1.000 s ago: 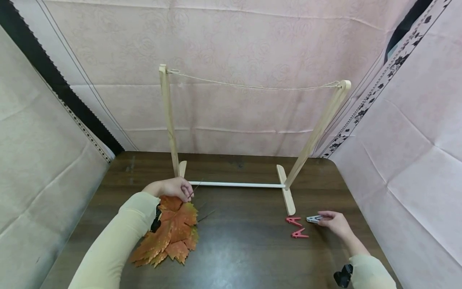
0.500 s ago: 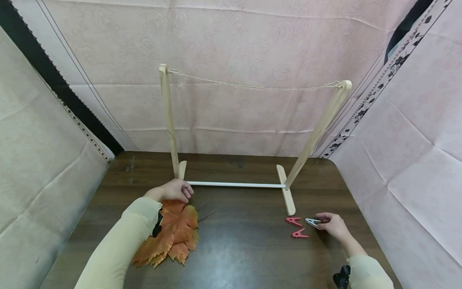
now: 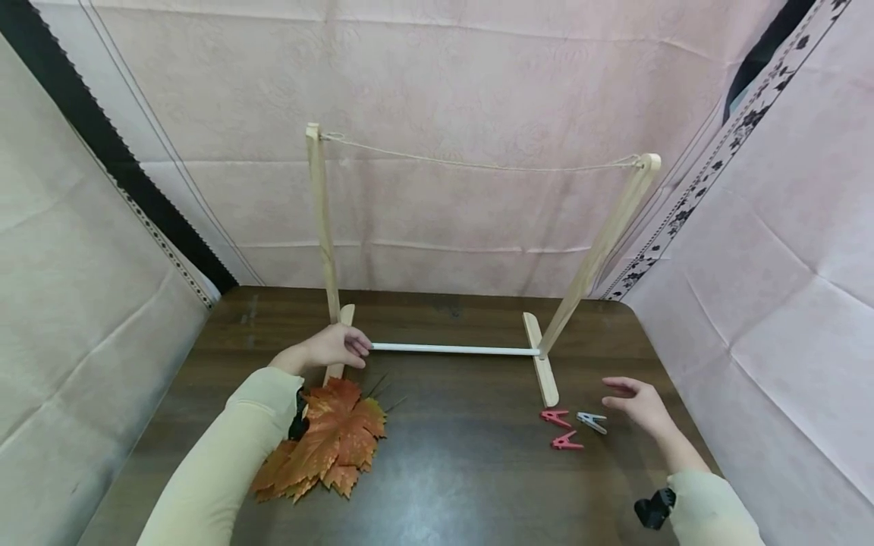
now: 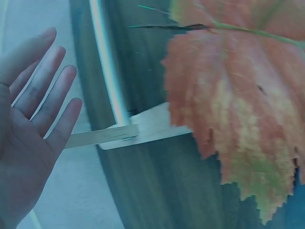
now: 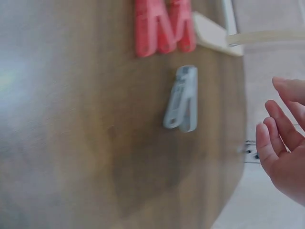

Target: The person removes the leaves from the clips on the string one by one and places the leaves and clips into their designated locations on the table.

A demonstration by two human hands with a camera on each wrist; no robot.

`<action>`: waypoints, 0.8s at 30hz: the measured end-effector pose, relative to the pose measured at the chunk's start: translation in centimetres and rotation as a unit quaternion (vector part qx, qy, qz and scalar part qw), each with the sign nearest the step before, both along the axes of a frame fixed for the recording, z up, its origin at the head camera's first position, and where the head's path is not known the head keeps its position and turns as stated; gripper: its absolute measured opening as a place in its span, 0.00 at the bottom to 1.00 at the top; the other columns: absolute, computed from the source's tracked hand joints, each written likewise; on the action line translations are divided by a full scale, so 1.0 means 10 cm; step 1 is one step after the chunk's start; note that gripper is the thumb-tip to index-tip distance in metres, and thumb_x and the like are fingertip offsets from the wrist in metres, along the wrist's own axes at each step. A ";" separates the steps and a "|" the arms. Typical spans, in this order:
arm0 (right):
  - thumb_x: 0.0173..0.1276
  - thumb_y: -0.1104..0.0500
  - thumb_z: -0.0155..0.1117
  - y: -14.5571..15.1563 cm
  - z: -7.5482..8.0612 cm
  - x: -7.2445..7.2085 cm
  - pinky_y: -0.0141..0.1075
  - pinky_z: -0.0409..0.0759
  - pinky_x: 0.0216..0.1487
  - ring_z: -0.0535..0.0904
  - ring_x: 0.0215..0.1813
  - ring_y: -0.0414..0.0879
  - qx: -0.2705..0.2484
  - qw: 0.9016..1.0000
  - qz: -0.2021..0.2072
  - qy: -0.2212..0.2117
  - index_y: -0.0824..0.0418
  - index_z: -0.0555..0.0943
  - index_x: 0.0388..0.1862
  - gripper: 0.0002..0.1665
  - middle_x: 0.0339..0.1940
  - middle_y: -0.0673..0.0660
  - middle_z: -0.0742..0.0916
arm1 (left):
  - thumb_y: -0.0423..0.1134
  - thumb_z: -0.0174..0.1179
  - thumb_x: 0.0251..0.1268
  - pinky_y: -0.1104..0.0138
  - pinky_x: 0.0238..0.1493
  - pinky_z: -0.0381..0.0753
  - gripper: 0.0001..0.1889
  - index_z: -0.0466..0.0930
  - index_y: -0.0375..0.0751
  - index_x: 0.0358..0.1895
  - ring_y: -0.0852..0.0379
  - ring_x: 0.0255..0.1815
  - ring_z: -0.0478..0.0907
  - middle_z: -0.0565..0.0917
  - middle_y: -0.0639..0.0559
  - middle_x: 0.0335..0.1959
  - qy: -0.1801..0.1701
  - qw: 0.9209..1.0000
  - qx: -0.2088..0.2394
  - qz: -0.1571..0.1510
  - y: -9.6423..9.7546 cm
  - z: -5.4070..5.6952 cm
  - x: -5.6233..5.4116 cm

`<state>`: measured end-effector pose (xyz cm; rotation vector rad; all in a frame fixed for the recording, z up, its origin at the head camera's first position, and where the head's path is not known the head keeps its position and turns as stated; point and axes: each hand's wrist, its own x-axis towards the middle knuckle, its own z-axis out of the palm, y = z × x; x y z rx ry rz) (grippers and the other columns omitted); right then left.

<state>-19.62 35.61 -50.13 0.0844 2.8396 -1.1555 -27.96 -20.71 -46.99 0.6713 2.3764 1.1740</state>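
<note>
Orange-brown maple leaves (image 3: pixel 337 432) lie in an overlapping pile at the left of the table, thin stems pointing right. My left hand (image 3: pixel 329 347) hovers above the stems with loose fingers and holds nothing; the left wrist view shows its fingers extended beside the top leaf (image 4: pixel 233 90). On the right, a grey-blue clothespin (image 3: pixel 591 422) lies on the table next to two red clothespins (image 3: pixel 567 441). My right hand (image 3: pixel 640 406) is just right of the grey-blue one, apart from it, fingers relaxed. The right wrist view shows that clothespin (image 5: pixel 182 98) untouched.
A wooden stand rises behind, with a left post (image 3: pixel 323 227), a right post (image 3: pixel 601 254) and a string (image 3: pixel 478 164) tied between their tops. A white rod (image 3: pixel 454 349) joins its feet. Pale cloth (image 3: pixel 444 91) hangs around the table (image 3: pixel 437 470).
My right hand has let go of the grey-blue clothespin and drawn away from it. The left hand has released a leaf stem and lifted slightly; the top leaf has shifted a little right.
</note>
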 end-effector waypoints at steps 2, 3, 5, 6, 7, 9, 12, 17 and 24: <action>0.59 0.57 0.68 -0.02 0.10 -0.03 0.23 0.75 0.40 0.81 0.51 0.50 -0.001 1.000 0.000 0.013 0.72 0.76 0.55 0.29 0.54 0.71 0.80 | 0.31 0.64 0.56 0.64 0.45 0.81 0.16 0.78 0.27 0.47 0.53 0.42 0.81 0.83 0.37 0.42 0.004 1.000 0.005 0.001 0.00 0.07 -0.02; 0.59 0.56 0.68 -0.03 0.16 -0.05 0.22 0.74 0.40 0.81 0.49 0.43 -0.002 1.000 0.001 0.017 0.71 0.76 0.56 0.29 0.55 0.70 0.80 | 0.31 0.64 0.56 0.64 0.46 0.81 0.16 0.78 0.27 0.47 0.52 0.42 0.81 0.83 0.36 0.43 0.006 1.000 0.006 0.004 0.01 0.10 -0.03; 0.60 0.54 0.68 -0.06 0.27 -0.09 0.21 0.73 0.41 0.79 0.46 0.31 -0.011 1.000 0.003 0.029 0.70 0.76 0.56 0.30 0.54 0.68 0.82 | 0.31 0.64 0.56 0.64 0.46 0.81 0.16 0.78 0.27 0.48 0.51 0.43 0.81 0.82 0.36 0.43 0.017 1.000 0.008 0.010 0.00 0.18 -0.04; 0.60 0.53 0.67 -0.08 0.32 -0.11 0.20 0.73 0.41 0.77 0.44 0.25 -0.021 0.999 0.003 0.033 0.70 0.75 0.56 0.30 0.53 0.65 0.83 | 0.31 0.64 0.57 0.64 0.46 0.80 0.16 0.78 0.28 0.48 0.49 0.43 0.81 0.82 0.36 0.44 0.022 1.000 0.012 0.013 0.00 0.22 -0.05; 0.60 0.53 0.67 -0.10 0.38 -0.12 0.19 0.72 0.41 0.75 0.43 0.21 -0.032 0.999 0.005 0.039 0.70 0.75 0.56 0.30 0.51 0.60 0.85 | 0.30 0.63 0.57 0.65 0.46 0.80 0.16 0.78 0.28 0.49 0.47 0.44 0.81 0.82 0.35 0.44 0.029 0.999 0.016 0.016 -0.01 0.26 -0.06; 0.61 0.53 0.67 -0.16 0.49 -0.15 0.18 0.71 0.42 0.73 0.41 0.18 -0.057 0.997 0.009 0.051 0.71 0.75 0.57 0.30 0.46 0.45 0.86 | 0.31 0.63 0.57 0.64 0.45 0.80 0.16 0.78 0.28 0.49 0.43 0.45 0.80 0.82 0.36 0.44 0.043 0.999 0.023 0.021 -0.02 0.34 -0.06; 0.62 0.53 0.66 -0.27 0.67 -0.17 0.16 0.70 0.44 0.73 0.42 0.17 -0.098 0.993 0.012 0.066 0.68 0.75 0.57 0.28 0.40 0.27 0.81 | 0.33 0.64 0.57 0.64 0.46 0.80 0.17 0.78 0.30 0.49 0.42 0.47 0.80 0.83 0.38 0.44 0.059 0.997 0.039 0.026 -0.03 0.46 -0.07; 0.65 0.54 0.63 -0.49 1.00 -0.21 0.16 0.69 0.46 0.75 0.43 0.19 -0.139 0.986 0.023 0.090 0.63 0.75 0.58 0.25 0.39 0.23 0.79 | 0.39 0.66 0.56 0.65 0.45 0.79 0.18 0.80 0.36 0.49 0.48 0.46 0.81 0.84 0.44 0.43 0.103 0.992 0.057 0.037 -0.03 0.67 -0.04; 0.70 0.54 0.57 -0.91 1.46 -0.26 0.13 0.67 0.49 0.72 0.46 0.18 -0.103 0.982 0.057 0.146 0.69 0.69 0.63 0.28 0.52 0.44 0.82 | 0.46 0.61 0.62 0.50 0.58 0.71 0.23 0.74 0.43 0.59 0.44 0.58 0.73 0.76 0.43 0.58 0.109 0.989 0.047 0.094 0.12 1.08 0.06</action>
